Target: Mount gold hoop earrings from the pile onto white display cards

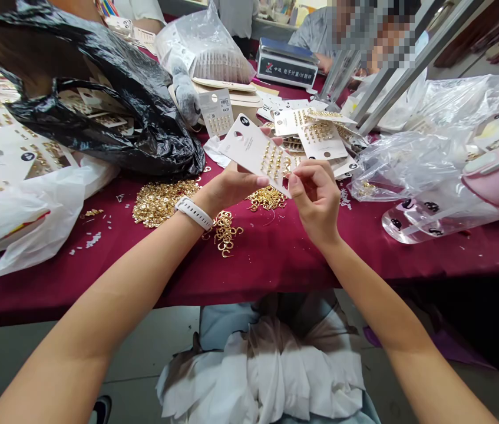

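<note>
A white earring card (249,141) with rows of gold earrings is tilted up above the table. My left hand (238,182), with a white band on the wrist, grips the card from below and behind, its thumb on the front. At the card's lower right edge, my right hand (317,197) pinches with thumb and forefinger; whether a small earring is between them is hidden. Beneath my hands lie a small heap of gold hoop-shaped pieces (225,232) and another gold pile (267,198). A larger heap of gold pieces (161,203) spreads left of my wrist.
Filled earring cards (322,140) are stacked behind my hands. A black plastic bag (143,106) and a white bag (55,218) crowd the left. Clear plastic bags (408,165) and a pink-lidded bottle (496,179) lie right. A digital scale (288,63) and metal posts (399,70) stand behind, near another person.
</note>
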Demonstrator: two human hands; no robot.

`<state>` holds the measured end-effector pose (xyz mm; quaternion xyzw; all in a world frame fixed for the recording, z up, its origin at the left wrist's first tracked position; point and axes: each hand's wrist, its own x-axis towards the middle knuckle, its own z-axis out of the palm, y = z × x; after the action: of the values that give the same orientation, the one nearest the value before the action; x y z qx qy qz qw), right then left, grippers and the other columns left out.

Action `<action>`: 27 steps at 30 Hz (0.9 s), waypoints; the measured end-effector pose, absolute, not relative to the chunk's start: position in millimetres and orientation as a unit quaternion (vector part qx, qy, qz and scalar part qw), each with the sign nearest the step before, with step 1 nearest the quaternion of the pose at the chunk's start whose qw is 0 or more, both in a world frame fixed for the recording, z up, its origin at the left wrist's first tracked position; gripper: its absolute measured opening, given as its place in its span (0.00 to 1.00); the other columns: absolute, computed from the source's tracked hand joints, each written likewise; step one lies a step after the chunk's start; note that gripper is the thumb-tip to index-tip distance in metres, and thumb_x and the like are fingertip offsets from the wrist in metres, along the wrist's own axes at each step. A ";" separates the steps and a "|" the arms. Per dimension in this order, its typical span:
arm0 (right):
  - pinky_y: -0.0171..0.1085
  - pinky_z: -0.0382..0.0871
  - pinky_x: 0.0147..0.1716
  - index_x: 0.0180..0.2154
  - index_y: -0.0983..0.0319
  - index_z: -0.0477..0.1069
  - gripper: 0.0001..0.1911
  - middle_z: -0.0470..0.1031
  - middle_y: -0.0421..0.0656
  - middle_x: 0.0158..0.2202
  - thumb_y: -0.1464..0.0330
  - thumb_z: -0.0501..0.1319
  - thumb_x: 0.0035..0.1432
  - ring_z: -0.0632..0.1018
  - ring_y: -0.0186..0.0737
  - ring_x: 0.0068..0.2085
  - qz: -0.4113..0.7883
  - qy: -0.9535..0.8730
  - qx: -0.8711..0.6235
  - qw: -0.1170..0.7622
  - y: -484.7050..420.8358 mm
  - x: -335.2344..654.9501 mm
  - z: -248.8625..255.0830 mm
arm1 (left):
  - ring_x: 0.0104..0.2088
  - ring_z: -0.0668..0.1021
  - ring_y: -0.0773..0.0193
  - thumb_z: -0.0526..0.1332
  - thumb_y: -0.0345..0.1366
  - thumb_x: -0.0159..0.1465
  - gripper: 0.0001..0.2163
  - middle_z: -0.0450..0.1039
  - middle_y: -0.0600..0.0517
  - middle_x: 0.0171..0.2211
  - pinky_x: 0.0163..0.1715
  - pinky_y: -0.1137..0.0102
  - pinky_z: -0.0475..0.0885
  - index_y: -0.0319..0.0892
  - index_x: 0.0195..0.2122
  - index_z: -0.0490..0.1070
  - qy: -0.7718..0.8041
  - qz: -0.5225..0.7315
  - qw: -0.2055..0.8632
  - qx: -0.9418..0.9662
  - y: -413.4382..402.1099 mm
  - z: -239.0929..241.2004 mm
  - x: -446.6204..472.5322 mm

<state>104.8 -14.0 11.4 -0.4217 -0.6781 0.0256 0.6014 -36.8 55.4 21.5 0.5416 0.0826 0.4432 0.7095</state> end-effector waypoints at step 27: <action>0.39 0.70 0.31 0.33 0.57 0.68 0.08 0.68 0.42 0.35 0.64 0.52 0.63 0.72 0.36 0.36 -0.160 -0.657 -0.448 0.584 -18.3 112.2 15.8 | 0.62 0.62 0.46 0.70 0.40 0.41 0.45 0.64 0.48 0.57 0.57 0.56 0.66 0.51 0.61 0.51 0.077 0.455 0.679 0.571 62.7 16.9 -42.3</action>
<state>112.2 -18.3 15.8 -0.4484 -0.6570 -0.1603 0.5844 -42.3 62.7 16.9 0.5708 0.0775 0.4547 0.6793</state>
